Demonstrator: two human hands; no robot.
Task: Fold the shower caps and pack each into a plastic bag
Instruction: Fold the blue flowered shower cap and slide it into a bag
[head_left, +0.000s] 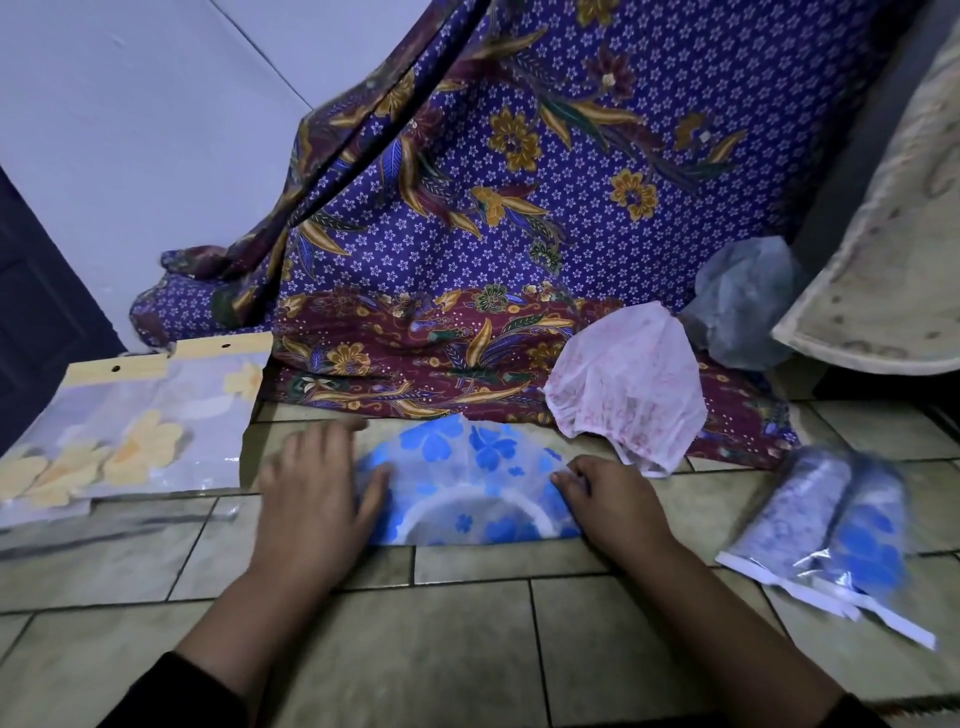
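The folded blue-flowered shower cap (467, 462) lies on the tiled floor (467, 634) between the hands. The left hand (317, 483) presses flat, fingers spread, on its left edge; the right hand (613, 499), fingers curled, pinches its right corner.

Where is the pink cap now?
Head view, right of centre: the pink cap lies on the edge of the batik cloth, beyond the right hand, between the blue cap and grey cap.
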